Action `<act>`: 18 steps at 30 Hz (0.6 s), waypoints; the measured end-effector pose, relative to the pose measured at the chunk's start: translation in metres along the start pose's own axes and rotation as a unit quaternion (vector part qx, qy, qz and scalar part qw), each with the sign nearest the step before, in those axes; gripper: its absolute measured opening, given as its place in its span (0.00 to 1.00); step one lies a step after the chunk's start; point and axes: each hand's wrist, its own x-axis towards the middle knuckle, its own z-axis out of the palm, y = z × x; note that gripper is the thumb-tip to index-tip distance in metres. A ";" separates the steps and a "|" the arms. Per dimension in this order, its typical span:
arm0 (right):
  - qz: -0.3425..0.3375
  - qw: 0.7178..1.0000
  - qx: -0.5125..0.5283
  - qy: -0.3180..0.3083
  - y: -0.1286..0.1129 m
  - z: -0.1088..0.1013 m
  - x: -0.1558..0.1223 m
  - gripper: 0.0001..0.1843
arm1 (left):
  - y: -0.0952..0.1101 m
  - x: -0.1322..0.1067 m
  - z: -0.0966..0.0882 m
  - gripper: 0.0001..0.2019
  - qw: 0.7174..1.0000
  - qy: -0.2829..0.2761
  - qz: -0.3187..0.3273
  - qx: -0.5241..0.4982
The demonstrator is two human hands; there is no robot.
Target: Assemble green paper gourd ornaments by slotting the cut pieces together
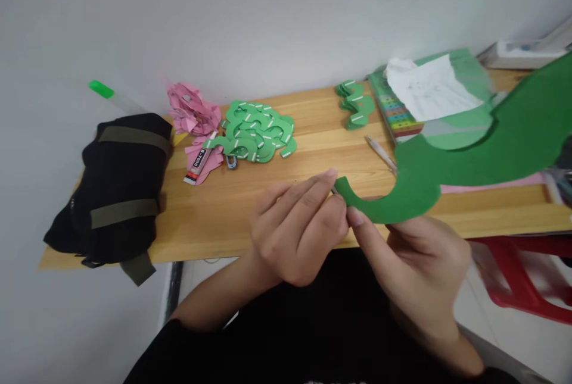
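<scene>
Both hands on one end of a large green cutout

Large wavy green cutout (465, 164) held up over the table (313, 119), running from frame centre to the right edge, its narrow curved end at the hands. Left hand (299, 229), centre of frame: fingers curled closed, pinching the narrow tip; a thin greyish sliver shows at the fingertips, too small to identify. Right hand (415, 271), right of centre: thumb pressed near the same tip, other fingers behind the curve, partly hidden; grip closed on the cutout.

Upper centre-left: heap of small green pieces (257, 131), wavy, overlapping, with short white strips on them. Upper right of centre: small stack of similar pieces (356, 104), apart from the heap. Pen (379, 153) below that stack, lying at an angle. Right: book (402, 119) with a colored cover, creased white paper (435, 89) on top; large cutout overlaps its lower part in view.

Left of the heap: crumpled pink paper (192, 110), a pack marked B-7000 (199, 161), small blue clip (231, 162). Far left: black bag (120, 187) with olive straps; green-capped item (102, 89) behind it. Lower right: red stool (518, 277), partly in frame.
</scene>
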 end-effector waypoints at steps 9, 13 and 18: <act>0.165 0.933 0.310 -0.080 0.011 -0.003 0.003 0.08 | -0.009 0.003 -0.004 0.02 0.867 -0.066 -0.281 -0.407; 0.187 0.912 0.354 -0.088 0.012 -0.001 0.005 0.08 | -0.010 0.006 -0.006 0.02 0.828 -0.089 -0.328 -0.446; 0.212 0.900 0.372 -0.086 0.017 -0.001 0.007 0.07 | -0.014 0.012 -0.004 0.05 0.738 -0.103 -0.417 -0.520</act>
